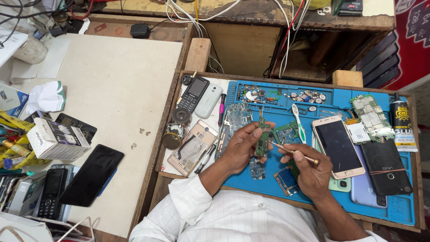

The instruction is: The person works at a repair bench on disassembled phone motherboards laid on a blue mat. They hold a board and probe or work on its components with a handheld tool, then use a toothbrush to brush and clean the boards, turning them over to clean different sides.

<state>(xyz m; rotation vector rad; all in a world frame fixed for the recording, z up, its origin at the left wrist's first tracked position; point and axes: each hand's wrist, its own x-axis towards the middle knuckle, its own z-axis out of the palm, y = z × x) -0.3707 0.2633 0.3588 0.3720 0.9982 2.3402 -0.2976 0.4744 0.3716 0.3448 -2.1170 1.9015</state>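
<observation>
My left hand [239,150] grips a small green phone circuit board [263,138] upright above the blue work mat [403,210]. My right hand [310,172] holds a thin tool with a brass-coloured handle [296,152], its tip against the board's right edge. Both hands hover over the mat's front centre. More green boards lie under them, partly hidden.
On the mat lie a gold-edged smartphone [337,145], a black phone with a rubber band [386,166], a toothbrush [299,124], a glue bottle [403,121] and small parts in tray pockets. Left of the mat are keypad phones [192,94] and a gold back cover [192,148]. A black phone [92,175] and boxes sit on the left table.
</observation>
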